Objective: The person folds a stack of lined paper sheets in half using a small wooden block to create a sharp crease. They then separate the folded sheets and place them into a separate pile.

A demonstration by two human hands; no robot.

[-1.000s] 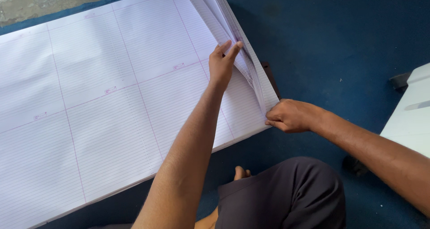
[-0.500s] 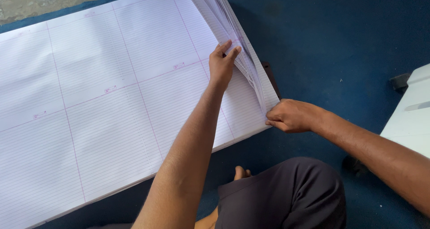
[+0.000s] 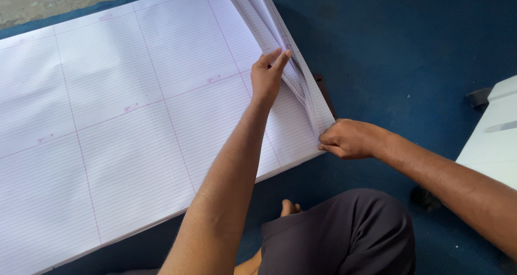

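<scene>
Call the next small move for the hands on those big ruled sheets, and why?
Probably slide the left hand further along the lifted sheet edges to separate one. The right hand already pinches the near corner of the large white ruled paper stack, and the sheets are fanned but not yet parted.

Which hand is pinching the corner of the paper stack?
The right hand, closed on the stack's near corner. The left hand lies open-fingered farther up, against the lifted sheets.
</scene>
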